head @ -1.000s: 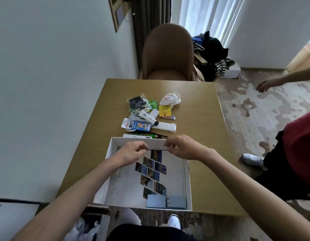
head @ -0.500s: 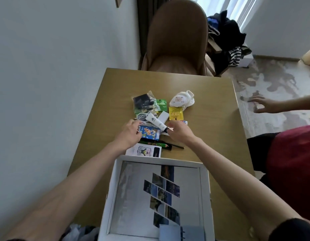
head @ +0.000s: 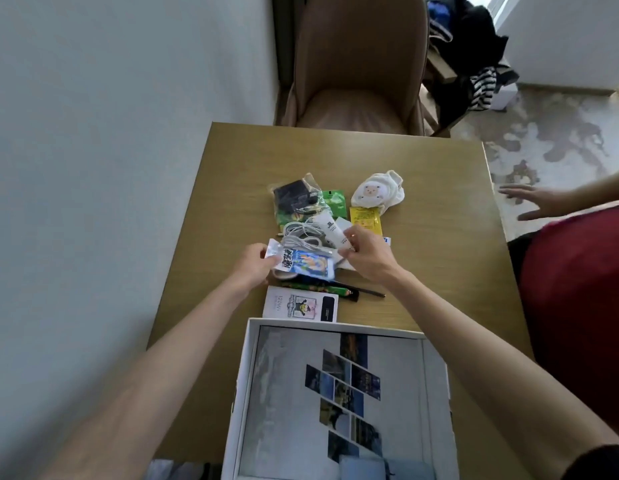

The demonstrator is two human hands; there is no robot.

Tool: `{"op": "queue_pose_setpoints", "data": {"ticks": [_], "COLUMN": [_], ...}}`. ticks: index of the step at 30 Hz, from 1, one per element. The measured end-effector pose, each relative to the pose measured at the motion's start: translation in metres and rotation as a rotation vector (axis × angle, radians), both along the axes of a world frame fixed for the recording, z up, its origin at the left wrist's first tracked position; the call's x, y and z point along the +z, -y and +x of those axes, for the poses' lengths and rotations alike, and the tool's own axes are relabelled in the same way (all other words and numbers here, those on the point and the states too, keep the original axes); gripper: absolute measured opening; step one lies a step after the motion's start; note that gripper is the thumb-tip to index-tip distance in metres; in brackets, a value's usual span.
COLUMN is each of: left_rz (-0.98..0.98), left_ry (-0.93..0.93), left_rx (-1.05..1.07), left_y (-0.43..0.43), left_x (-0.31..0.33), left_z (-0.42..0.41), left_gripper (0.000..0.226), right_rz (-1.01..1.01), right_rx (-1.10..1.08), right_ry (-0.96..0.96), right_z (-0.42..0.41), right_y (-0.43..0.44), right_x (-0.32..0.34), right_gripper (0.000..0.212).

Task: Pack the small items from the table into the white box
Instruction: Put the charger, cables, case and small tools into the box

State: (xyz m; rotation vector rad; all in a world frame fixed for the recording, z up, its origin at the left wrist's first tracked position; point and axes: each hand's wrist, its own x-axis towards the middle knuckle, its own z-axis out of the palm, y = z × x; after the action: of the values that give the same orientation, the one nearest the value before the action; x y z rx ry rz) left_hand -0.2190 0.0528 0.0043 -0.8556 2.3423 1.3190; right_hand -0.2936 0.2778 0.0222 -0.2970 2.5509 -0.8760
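The left hand point(head: 254, 266) pinches the blue snack packet point(head: 306, 265) by its left end, beyond the white box point(head: 247, 375). The white cable point(head: 303, 235) lies coiled just behind the packet and may snag and drag out as it lifts. The right hand point(head: 365, 256) has fingers closed on the white tube point(head: 332, 228).

A wooden table point(head: 422, 271) stood against the wall. On it lay the open white box point(head: 245, 382) at the near edge, a pale card packet point(head: 297, 304) just beyond, then a heap of small packets point(head: 322, 220) and a white sock point(head: 377, 192).
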Motion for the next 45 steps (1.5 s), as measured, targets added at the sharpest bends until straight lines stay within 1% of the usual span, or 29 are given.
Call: {"op": "queue_pose_setpoints", "data": {"ticks": [2,5,8,10,12,15,17,18,21,24,25,27,28,29,30,32,34,39,42,45], "left_rz": [0.113,0.209,0.275,0.296,0.291,0.286,0.251,0.207,-0.077,-0.372,-0.536,-0.878,-0.965,-0.982,-0.945,-0.79,-0.687,-0.587,-0.593,-0.691], "left_ry": [-0.054,-0.144,-0.255,-0.333,-0.387,-0.413,-0.384,-0.355,-0.23,-0.032,0.019,0.036,0.012,-0.008,-0.017,0.004,0.035,0.054,0.022,-0.111], "left_rx": [0.048,0.12,0.216,0.252,0.25,0.153,0.053,-0.005,-0.25,-0.58,-0.719,-0.98,-1.052,-1.092,-1.12,-1.167,-1.211,-1.265,-1.27,-1.189], "left_y": [-0.001,-0.006,-0.016,-0.026,-0.038,-0.055,-0.062,-0.064,-0.068,-0.076,-0.08,-0.087,-0.089,-0.09,-0.09,-0.088,-0.085,-0.077,-0.076,-0.073], "left_x": [0.015,0.043,0.077,0.099,0.116,0.128,0.125,0.121,0.1,0.08,0.073,0.06,0.055,0.052,0.049,0.044,0.039,0.032,0.035,0.046], "left_z": [0.01,0.034,0.068,0.095,0.125,0.17,0.194,0.204,0.216,0.215,0.214,0.214,0.214,0.212,0.21,0.207,0.207,0.204,0.196,0.188], "left_gripper": [0.01,0.007,0.014,0.019,0.025,0.037,0.048,0.05,0.044,0.035,0.035,0.041,0.044,0.045,0.046,0.044,0.04,0.03,0.024,0.026], "right_rz": [-0.17,-0.357,-0.527,-0.576,-0.581,-0.524,-0.405,-0.338,-0.188,-0.035,0.006,0.082,0.114,0.141,0.165,0.205,0.242,0.297,0.287,0.263], "right_rx": [-0.059,-0.065,-0.021,0.052,0.142,0.268,0.352,0.38,0.445,0.49,0.483,0.464,0.452,0.438,0.423,0.405,0.401,0.337,0.263,0.254], "right_ry": [0.051,0.136,0.225,0.269,0.317,0.376,0.355,0.345,0.323,0.224,0.199,0.152,0.124,0.098,0.077,0.05,0.034,0.04,-0.024,-0.127], "right_z": [0.007,0.025,0.051,0.07,0.09,0.116,0.132,0.139,0.158,0.176,0.181,0.188,0.19,0.191,0.192,0.194,0.198,0.205,0.205,0.202], "right_y": [-0.009,-0.021,-0.035,-0.043,-0.05,-0.06,-0.066,-0.069,-0.076,-0.082,-0.083,-0.081,-0.08,-0.078,-0.077,-0.077,-0.077,-0.081,-0.081,-0.071], "right_x": [0.018,0.05,0.08,0.096,0.106,0.108,0.101,0.097,0.085,0.073,0.07,0.063,0.06,0.057,0.055,0.048,0.039,0.02,0.012,0.007], "right_gripper": [0.038,0.039,0.037,0.036,0.035,0.033,0.032,0.033,0.029,0.027,0.028,0.031,0.031,0.03,0.03,0.028,0.027,0.028,0.031,0.034]}}
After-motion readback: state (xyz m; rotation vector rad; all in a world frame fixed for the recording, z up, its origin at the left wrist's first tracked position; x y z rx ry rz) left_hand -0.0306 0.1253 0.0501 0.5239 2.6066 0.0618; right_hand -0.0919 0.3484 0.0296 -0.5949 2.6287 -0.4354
